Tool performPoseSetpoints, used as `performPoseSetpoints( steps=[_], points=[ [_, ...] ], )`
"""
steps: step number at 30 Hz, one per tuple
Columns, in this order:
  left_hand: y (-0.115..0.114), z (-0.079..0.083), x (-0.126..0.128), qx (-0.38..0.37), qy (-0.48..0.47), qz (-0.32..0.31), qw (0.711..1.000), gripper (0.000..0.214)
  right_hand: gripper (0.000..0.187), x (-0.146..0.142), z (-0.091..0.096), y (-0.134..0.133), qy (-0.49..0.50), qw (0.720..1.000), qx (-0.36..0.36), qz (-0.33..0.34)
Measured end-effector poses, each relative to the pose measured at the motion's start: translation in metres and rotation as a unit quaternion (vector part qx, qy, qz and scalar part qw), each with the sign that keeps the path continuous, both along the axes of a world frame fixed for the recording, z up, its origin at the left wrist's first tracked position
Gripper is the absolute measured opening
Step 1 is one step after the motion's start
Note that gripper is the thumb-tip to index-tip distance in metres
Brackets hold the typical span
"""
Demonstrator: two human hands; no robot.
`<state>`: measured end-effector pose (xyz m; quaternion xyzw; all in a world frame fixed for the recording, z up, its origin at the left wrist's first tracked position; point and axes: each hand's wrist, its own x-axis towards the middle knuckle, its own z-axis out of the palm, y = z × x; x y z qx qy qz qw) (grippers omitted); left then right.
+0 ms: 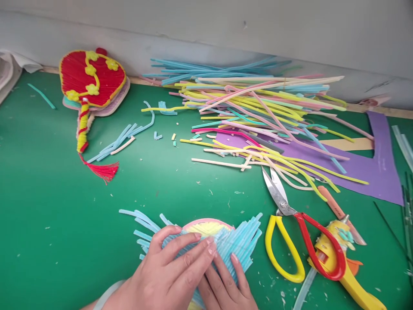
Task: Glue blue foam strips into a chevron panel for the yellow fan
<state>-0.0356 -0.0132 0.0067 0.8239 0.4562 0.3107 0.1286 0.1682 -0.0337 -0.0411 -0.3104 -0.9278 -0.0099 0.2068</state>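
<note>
Blue pipe cleaners [240, 243] lie side by side across a rounded craft piece, their ends sticking out to the left and right. At the top of the piece a yellow area [208, 227] with a pink rim shows. My left hand [171, 271] rests over the middle of the blue strips, fingers stretched out and lying flat. Beside it, my right hand [226, 286] presses on the strips lower down with its fingers spread. The fingertips of both hands meet near the centre. The lower part of the piece is mostly hidden beneath my hands.
Right of the piece lie scissors [284, 209] with yellow and red handles and a yellow glue gun [351, 277]. Behind are a heap of coloured pipe cleaners [258, 101], purple sheet [383, 172] and a red fan [93, 79] with a tassel. Scraps dot the green table [64, 206].
</note>
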Motion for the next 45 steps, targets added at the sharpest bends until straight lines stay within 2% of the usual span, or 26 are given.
performPoseSetpoints(
  steps=[4, 8, 11, 19, 26, 31, 35, 37, 41, 45],
  points=[
    [0.002, 0.000, 0.000, 0.010, 0.009, -0.005, 1.000, 0.032, 0.041, -0.005, -0.010, -0.009, 0.015, 1.000, -0.009, -0.015],
    [0.000, -0.001, -0.001, 0.027, 0.013, -0.018, 0.999, 0.036, 0.036, -0.019, -0.028, -0.026, 0.066, 0.995, 0.000, -0.075],
    [-0.002, -0.002, -0.001, 0.031, 0.012, -0.024, 0.999, 0.037, 0.039, -0.024, -0.034, -0.033, 0.090, 0.991, 0.000, -0.101],
    [-0.001, 0.000, -0.004, 0.020, 0.022, -0.053, 0.998, 0.036, 0.031, -0.014, -0.022, -0.028, 0.064, 0.994, -0.032, -0.078],
    [-0.003, 0.001, -0.001, 0.020, 0.023, -0.051, 0.998, 0.036, 0.034, -0.016, -0.020, -0.025, 0.063, 0.995, -0.031, -0.077],
    [-0.001, -0.001, 0.000, 0.006, 0.024, -0.001, 1.000, 0.031, 0.049, -0.015, -0.016, -0.020, 0.057, 0.996, -0.020, -0.072],
    [-0.003, 0.000, -0.001, 0.017, 0.034, 0.040, 0.998, 0.033, 0.059, -0.010, -0.009, -0.013, 0.023, 0.999, -0.013, -0.035],
    [-0.005, 0.001, 0.000, 0.030, 0.019, 0.044, 0.998, 0.032, 0.059, -0.010, -0.006, -0.011, 0.017, 0.999, -0.027, -0.024],
    [-0.006, 0.003, 0.007, 0.036, 0.056, -0.002, 0.998, 0.029, 0.061, -0.015, 0.002, -0.013, 0.054, 0.994, -0.072, -0.056],
    [-0.002, 0.002, 0.011, 0.032, 0.076, 0.006, 0.997, 0.026, 0.057, -0.015, 0.017, -0.012, 0.001, 0.994, -0.101, -0.031]
  ],
)
